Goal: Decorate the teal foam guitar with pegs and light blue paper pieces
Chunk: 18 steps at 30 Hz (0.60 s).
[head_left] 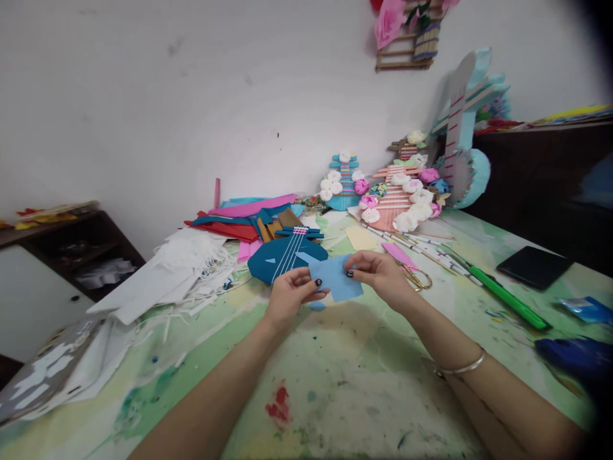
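Observation:
A light blue foam sheet piece [336,278] is held between both hands just above the paint-stained table [335,383]. My left hand [290,294] pinches its left edge with thumb and fingers closed. My right hand [380,271] pinches its right upper edge the same way; a thin bangle sits on that wrist. Just behind the sheet lies a dark blue foam guitar [282,255] with white strings. A small blue scrap [317,306] lies on the table under the sheet.
Scissors [416,276] lie right of my right hand, then a green stick [507,297], a black phone [534,266] and a blue glue gun [575,358]. White foam offcuts [167,275] pile at the left. Coloured foam strips and flower-decked stick crafts [397,198] stand along the wall.

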Available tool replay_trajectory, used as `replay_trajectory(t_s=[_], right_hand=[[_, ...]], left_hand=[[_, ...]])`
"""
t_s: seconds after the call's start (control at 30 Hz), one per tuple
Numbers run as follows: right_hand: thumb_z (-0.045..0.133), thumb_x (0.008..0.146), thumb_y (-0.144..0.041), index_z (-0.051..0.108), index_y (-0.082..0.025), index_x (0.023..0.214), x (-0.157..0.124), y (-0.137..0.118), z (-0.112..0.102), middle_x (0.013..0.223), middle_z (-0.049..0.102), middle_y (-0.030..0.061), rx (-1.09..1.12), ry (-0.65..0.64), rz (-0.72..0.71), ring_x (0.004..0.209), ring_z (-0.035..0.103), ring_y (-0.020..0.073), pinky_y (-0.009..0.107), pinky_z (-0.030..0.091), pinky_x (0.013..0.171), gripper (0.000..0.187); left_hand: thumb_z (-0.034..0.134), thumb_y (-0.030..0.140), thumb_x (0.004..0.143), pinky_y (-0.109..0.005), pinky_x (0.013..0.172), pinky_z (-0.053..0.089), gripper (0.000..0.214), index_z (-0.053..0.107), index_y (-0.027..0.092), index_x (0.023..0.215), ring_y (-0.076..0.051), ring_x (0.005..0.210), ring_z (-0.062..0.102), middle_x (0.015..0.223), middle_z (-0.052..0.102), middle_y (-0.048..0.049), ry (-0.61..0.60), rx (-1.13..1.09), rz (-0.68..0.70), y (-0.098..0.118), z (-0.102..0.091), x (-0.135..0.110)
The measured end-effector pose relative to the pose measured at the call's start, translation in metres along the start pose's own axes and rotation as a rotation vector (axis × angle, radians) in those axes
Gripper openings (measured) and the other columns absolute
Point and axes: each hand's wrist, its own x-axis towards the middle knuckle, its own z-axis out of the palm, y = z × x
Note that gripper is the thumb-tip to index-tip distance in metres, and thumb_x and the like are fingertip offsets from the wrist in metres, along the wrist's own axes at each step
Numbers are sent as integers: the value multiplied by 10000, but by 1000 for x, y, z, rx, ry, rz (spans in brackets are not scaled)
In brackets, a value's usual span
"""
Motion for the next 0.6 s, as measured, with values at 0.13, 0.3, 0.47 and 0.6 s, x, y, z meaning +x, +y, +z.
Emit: replay_trajectory(t_s=[0.13, 0.3, 0.47, 0.6], right_hand=[[537, 820, -339, 591, -209, 1032, 4, 2, -16, 888, 710, 43, -625, 129, 106, 780, 645, 167, 272, 467, 668, 255], [669, 660, -212, 645, -137, 954, 6, 18, -65, 956, 667, 201, -1100, 344, 454, 987, 594, 347, 395, 444, 724, 304], [674, 595, -201, 685, -110, 764, 7, 35, -98, 839, 673, 220, -1253, 275, 656, 894, 628, 356, 361, 440, 647, 193], [626, 610, -157, 688, -114, 739, 9, 37, -106, 819, 682, 207, -1290, 219, 674, 880, 641, 329, 326, 423, 624, 150]], left_hand=[[811, 272, 581, -259, 615, 570, 276, 654, 108, 738, -183, 632, 696, 660, 682, -40, 6, 19, -12, 2, -2, 0], [793, 285, 598, -238, 590, 553, 261, 647, 128, 748, -146, 598, 677, 678, 674, -15, 42, 3, 44, 5, -6, 3], [747, 297, 636, -283, 630, 557, 222, 635, 133, 736, -130, 633, 638, 707, 635, -5, 49, 2, 53, 3, -7, 5], [713, 284, 660, -332, 685, 562, 210, 654, 136, 798, -132, 685, 606, 746, 613, -10, 2, -69, 36, 4, -5, 5]])
